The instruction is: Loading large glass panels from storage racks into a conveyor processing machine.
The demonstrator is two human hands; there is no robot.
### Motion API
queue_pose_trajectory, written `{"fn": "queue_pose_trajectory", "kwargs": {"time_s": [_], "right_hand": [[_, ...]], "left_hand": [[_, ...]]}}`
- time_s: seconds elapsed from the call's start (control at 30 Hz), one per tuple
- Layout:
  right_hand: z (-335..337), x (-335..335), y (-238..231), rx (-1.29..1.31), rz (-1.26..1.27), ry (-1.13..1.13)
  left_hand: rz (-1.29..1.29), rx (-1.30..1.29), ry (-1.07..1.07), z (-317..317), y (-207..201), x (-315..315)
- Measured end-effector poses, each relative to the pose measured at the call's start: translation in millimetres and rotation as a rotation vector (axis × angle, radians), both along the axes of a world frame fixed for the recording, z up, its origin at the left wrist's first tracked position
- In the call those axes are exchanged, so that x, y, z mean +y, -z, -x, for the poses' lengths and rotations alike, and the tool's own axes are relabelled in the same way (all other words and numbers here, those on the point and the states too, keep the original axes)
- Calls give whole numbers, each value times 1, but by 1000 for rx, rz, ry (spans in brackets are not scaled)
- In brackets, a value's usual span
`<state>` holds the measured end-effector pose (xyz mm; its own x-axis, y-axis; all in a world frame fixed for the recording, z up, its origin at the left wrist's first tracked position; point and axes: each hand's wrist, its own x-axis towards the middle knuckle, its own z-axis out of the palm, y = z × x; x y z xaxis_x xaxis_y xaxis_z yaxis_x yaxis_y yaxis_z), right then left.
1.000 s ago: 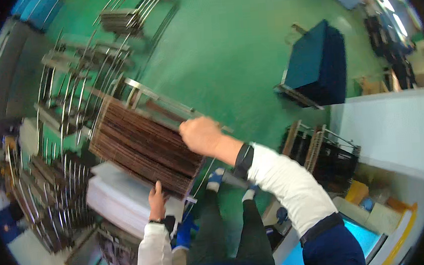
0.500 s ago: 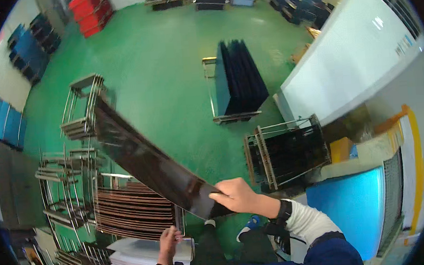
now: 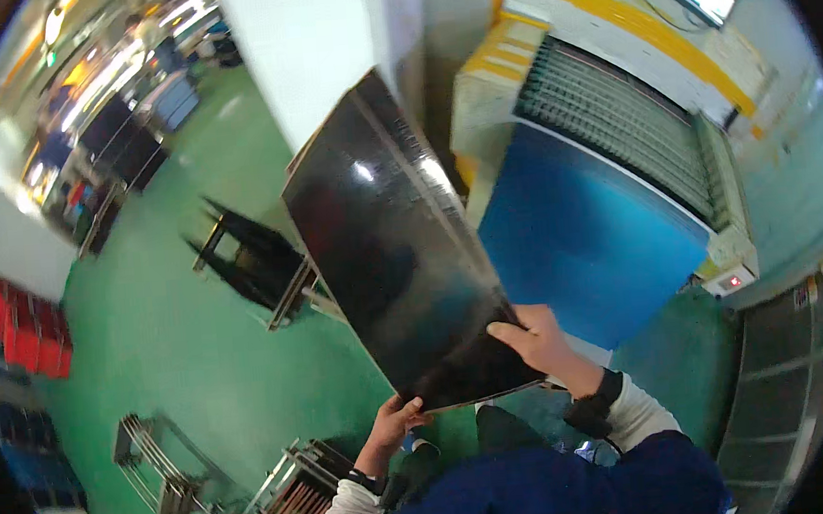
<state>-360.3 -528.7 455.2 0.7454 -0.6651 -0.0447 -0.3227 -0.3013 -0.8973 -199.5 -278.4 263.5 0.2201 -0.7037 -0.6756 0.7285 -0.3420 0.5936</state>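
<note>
A large dark, glossy rectangular panel (image 3: 401, 248) is held up in front of me, tilted, with light glinting off its face. My right hand (image 3: 539, 344) is closed on its near right edge, the thumb lying on the face. At the near left corner my left hand (image 3: 391, 428) pinches it, thumb on top and fingers underneath. To the right of the panel, a flat blue surface (image 3: 593, 233) lies at the front of a machine with rows of rollers (image 3: 612, 96).
A metal rack of copper-edged panels (image 3: 301, 507) stands at the lower left beside metal frames (image 3: 162, 470). Beyond the panel are a rack with black sheets (image 3: 252, 260) and a white pillar (image 3: 317, 42). Red crates (image 3: 31, 330) stand far left. A grey cabinet (image 3: 770, 393) is at right.
My view has swung right, toward the roller machine. The panel has come round with me and now shows its face more fully. My left hand, free before, has taken hold of its near corner.
</note>
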Motion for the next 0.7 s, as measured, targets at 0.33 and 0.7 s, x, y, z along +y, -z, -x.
{"fn": "queue_pose_trajectory", "kwargs": {"time_s": [0.33, 0.7], "right_hand": [[168, -127, 12, -477, -195, 718], [248, -319, 67, -477, -235, 958]], "left_hand": [[295, -327, 363, 31, -87, -238], [215, -362, 292, 49, -125, -424]]}}
